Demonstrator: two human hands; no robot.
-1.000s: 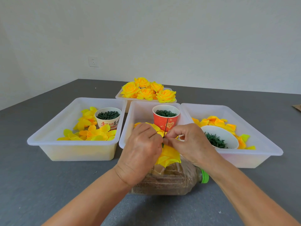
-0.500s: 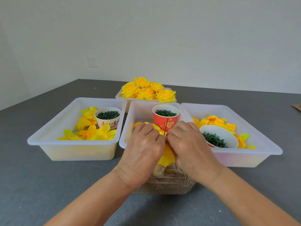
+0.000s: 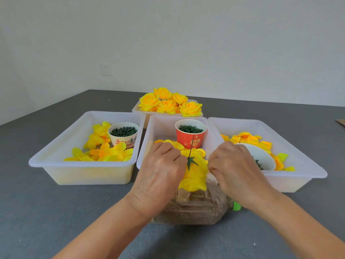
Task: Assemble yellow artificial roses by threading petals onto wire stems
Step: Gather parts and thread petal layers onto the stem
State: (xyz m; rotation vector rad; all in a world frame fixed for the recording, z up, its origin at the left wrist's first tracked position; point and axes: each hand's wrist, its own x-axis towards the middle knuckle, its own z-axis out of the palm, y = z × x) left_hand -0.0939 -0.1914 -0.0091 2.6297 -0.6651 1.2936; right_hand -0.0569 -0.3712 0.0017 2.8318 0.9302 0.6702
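A half-built yellow rose (image 3: 196,174) sits upside down on a clear plastic bottle (image 3: 194,208) lying on the table. A thin dark wire stem (image 3: 192,146) sticks up through it, with a green calyx (image 3: 192,162) seated on the petals. My left hand (image 3: 160,174) grips the rose's left side with curled fingers. My right hand (image 3: 231,169) pinches the petals on its right side. Finished yellow roses (image 3: 168,103) fill the far tray.
Three white bins stand side by side: the left bin (image 3: 56,156) with loose petals and a white cup of green parts (image 3: 123,134), the middle bin (image 3: 160,124) with a red cup (image 3: 190,135), the right bin (image 3: 298,165) with petals and a white bowl (image 3: 261,156).
My hands have drawn apart to the rose's two sides, uncovering the green calyx now pushed down onto the petals around the stem.
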